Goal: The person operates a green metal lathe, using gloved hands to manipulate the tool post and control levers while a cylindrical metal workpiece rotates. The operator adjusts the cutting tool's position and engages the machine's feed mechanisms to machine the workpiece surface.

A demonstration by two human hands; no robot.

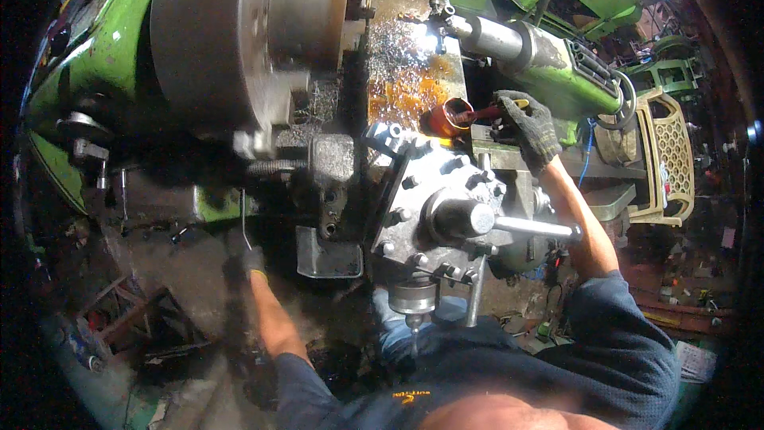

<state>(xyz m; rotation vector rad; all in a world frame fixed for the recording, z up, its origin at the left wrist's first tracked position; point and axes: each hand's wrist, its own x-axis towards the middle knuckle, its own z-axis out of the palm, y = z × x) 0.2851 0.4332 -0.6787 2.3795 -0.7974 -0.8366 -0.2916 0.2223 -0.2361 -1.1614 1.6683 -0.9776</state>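
Observation:
In a dark glove, my right hand grips a brush with a reddish handle. The brush's head dips into a small orange-red cup of dark liquid on the machine's cross slide. My left hand, gloved too and partly lost in shadow, is closed around the lower end of a thin bent metal lever below the headstock. Between my arms sits a square tool turret with several bolts and a clamp handle. The lathe chuck and the cylindrical workpiece look smeared by spinning.
A wet, oily metal plate with chips lies beyond the cup. The green tailstock with its handwheel stands at the right, near a beige plastic chair. A rusty metal frame is on the floor at lower left.

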